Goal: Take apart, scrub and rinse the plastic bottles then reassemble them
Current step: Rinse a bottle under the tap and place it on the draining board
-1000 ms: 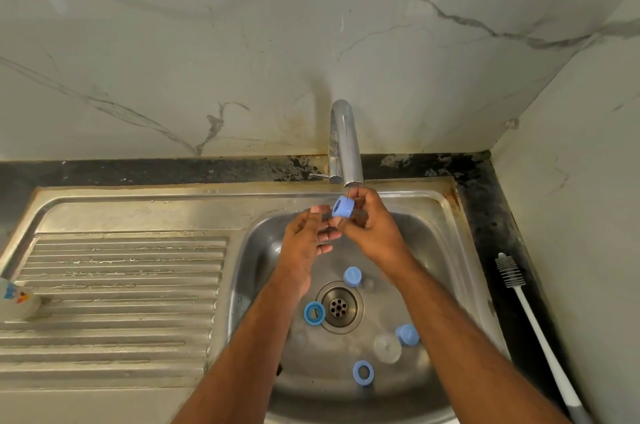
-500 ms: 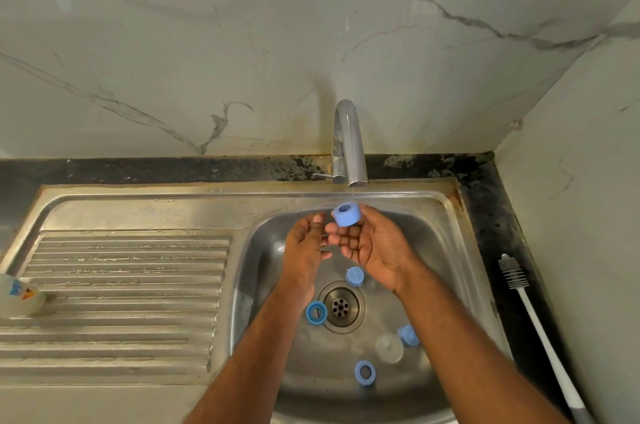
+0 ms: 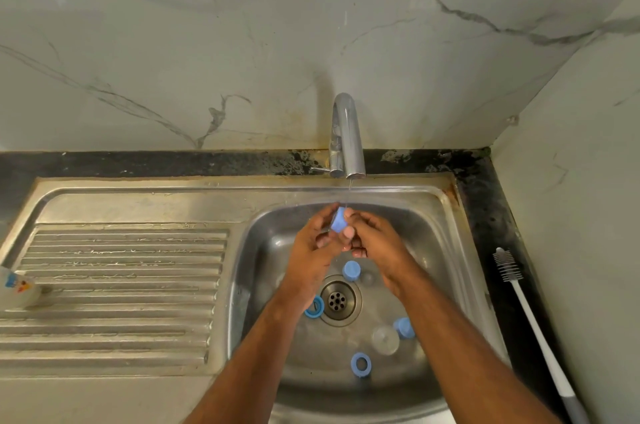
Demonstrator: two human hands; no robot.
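A small blue bottle ring [image 3: 337, 220] is under a thin stream of water from the chrome tap [image 3: 346, 136]. My left hand [image 3: 311, 250] and my right hand [image 3: 375, 240] both pinch it between fingertips above the steel sink basin [image 3: 443, 250]. On the basin floor lie more blue parts: a cap [image 3: 351, 270] behind the drain, a ring [image 3: 314, 306] left of the drain, a cap [image 3: 403, 327] at the right, a ring [image 3: 361, 364] at the front. A clear round piece [image 3: 385, 340] lies beside the right cap.
The drain [image 3: 337, 300] sits mid-basin. A ribbed steel draining board [image 3: 114, 292] stretches left, with a clear bottle [image 3: 17, 288] lying at its left edge. A white bottle brush [image 3: 530, 312] lies on the dark counter at the right, by the side wall.
The blue ring went from my right hand's palm and fingers to being pinched between both hands; my left hand came up against it and the ring tipped onto its side.
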